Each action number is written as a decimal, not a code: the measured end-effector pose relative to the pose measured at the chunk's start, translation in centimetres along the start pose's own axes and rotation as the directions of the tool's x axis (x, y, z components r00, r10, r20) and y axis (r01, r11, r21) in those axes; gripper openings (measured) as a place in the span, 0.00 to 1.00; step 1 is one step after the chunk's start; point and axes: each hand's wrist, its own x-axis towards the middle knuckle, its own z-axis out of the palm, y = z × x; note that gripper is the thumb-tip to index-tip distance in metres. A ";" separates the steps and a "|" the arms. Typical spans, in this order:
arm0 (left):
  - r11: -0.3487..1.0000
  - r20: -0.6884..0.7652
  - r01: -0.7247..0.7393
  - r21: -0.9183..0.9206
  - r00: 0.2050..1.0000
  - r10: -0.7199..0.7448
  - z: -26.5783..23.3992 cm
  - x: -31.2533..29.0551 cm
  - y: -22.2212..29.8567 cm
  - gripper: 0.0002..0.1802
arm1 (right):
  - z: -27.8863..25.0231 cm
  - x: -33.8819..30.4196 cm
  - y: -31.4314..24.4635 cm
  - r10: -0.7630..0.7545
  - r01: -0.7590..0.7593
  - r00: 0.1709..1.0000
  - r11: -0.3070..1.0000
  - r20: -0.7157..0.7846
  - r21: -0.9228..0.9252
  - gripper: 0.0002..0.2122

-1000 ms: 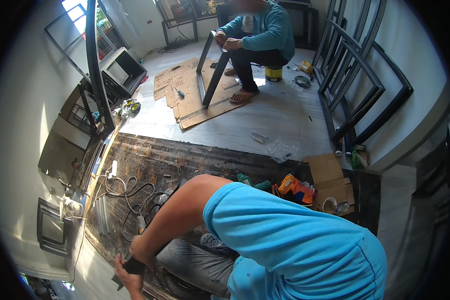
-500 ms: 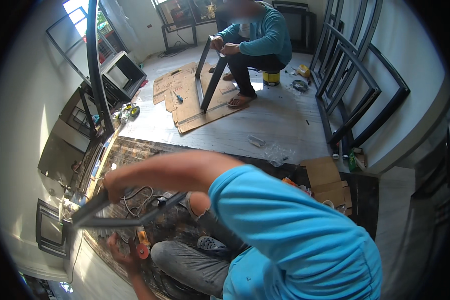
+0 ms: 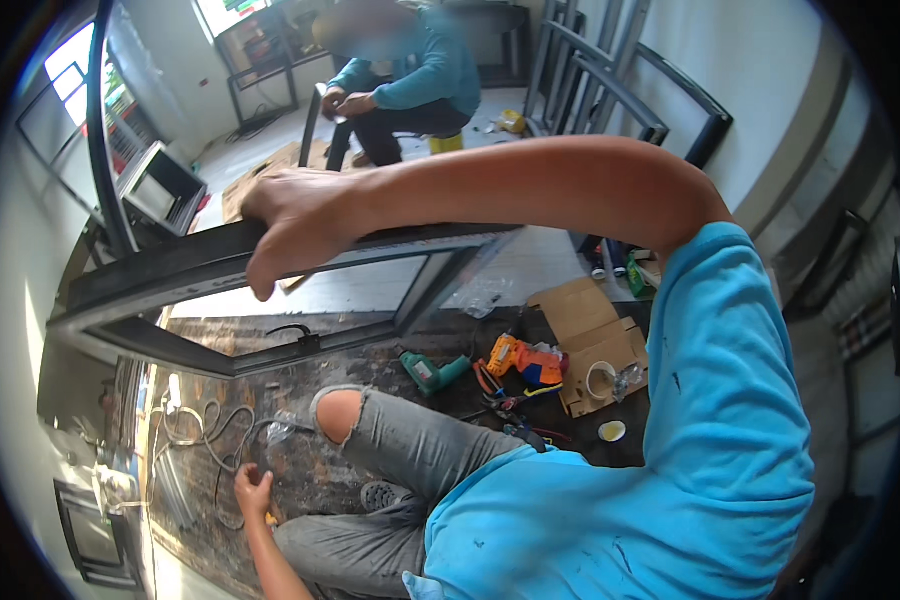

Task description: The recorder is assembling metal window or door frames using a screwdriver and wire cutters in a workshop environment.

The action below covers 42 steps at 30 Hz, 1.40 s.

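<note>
A dark metal window frame [image 3: 175, 278] hangs raised in front of me, tilted, with a black handle [image 3: 305, 342] on its lower bar. My right hand [image 3: 305, 215] is wrapped over the frame's top bar, thumb on the near side, the arm stretched across from the right. Lower down, beside my bent leg, my left hand [image 3: 254, 490] hovers with loosely parted fingers and nothing visible in it. Grey cable [image 3: 205, 430] lies coiled on the dark floor board just above that hand.
A green drill [image 3: 433, 372], an orange power tool [image 3: 515, 360], pliers and an opened cardboard box [image 3: 595, 345] lie by my knees. Beyond, a seated co-worker [image 3: 410, 75] handles another dark frame. More frames [image 3: 610, 85] lean on the right wall.
My right hand has lifted the window frame up and to the right. The view has turned rightward, showing the drill and tools. The angle grinder near my left hand is almost wholly hidden now.
</note>
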 end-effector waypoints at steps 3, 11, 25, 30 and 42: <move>0.999 0.152 0.024 0.038 0.988 -0.029 2.0 0.1 -0.8 0.18 | -1.9 -3.3 3.0 0.072 -0.071 0.993 0.997 -0.092 0.014 0.28; 0.981 0.211 0.186 -0.061 0.963 -0.169 1.6 -0.9 -3.2 0.15 | -2.1 -5.2 7.8 0.211 -0.202 0.969 0.976 -0.128 0.083 0.30; 0.973 0.190 0.198 -0.120 0.966 -0.174 2.0 -3.1 -3.2 0.17 | 4.0 4.0 8.8 0.077 -0.078 0.997 0.990 -0.014 -0.115 0.32; 0.978 0.201 0.175 -0.115 0.968 -0.150 2.2 -2.9 -4.5 0.18 | 6.7 10.1 8.6 0.071 -0.065 0.997 0.985 0.029 -0.162 0.29; 0.985 0.383 0.161 0.059 0.908 -0.171 0.8 -4.9 3.8 0.20 | 9.2 22.4 12.0 0.061 -0.007 0.988 0.937 0.145 -0.350 0.32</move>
